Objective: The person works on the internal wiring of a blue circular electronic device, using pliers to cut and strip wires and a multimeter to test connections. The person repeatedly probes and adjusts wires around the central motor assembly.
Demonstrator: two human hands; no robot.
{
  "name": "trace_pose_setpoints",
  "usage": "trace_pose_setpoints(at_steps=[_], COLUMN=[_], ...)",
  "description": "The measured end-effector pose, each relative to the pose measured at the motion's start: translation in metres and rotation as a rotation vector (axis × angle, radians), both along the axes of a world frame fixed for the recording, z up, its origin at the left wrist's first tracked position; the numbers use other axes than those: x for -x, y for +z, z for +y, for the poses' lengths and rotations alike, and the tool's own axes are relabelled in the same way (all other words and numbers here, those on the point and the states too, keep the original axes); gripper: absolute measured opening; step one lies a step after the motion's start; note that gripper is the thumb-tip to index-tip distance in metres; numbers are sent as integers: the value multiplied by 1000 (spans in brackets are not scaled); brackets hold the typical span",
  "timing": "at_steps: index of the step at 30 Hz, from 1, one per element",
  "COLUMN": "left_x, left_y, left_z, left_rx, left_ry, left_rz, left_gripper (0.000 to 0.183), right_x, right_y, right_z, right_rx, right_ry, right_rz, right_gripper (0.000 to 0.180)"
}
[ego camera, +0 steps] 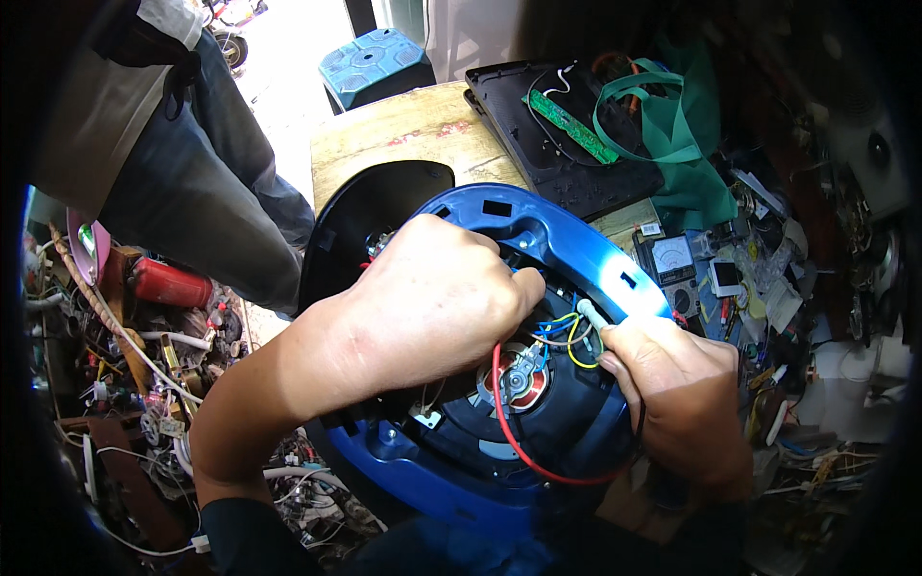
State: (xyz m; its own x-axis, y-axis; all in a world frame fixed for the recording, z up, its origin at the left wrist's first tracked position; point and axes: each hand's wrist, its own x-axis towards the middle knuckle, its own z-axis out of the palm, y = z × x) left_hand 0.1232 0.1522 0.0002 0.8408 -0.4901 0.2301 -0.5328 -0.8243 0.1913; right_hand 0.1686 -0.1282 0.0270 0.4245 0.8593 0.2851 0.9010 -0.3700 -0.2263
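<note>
An opened appliance with a blue plastic housing lies before me, its dark inside facing up. My left hand is curled over the upper left of the inside. A red lead comes out from under that fist, which appears to grip its end; the tip is hidden. My right hand pinches a pale grey sleeve near the right rim. Blue, yellow and brown wires run beside the sleeve. Between the hands sits a round copper-coloured part with a metal centre.
A black cover lies behind the housing on a wooden table. Beyond are a black panel with a green circuit board, a green bag and an analog multimeter. A person stands left, near a red cylinder and clutter.
</note>
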Motion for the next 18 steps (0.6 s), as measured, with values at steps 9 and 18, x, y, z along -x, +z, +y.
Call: trace_pose_setpoints(at_steps=[9,18], left_x=[0,-1], left_y=[5,-2], left_z=[-1,3], left_rx=[67,47], left_ry=[-4,-26], left_rz=[61,-3], left_gripper=[9,19], right_x=[-2,-2], right_y=[-1,0], right_z=[7,14], right_rx=[77,108], right_ry=[10,14], right_rz=[17,12], right_gripper=[23,24])
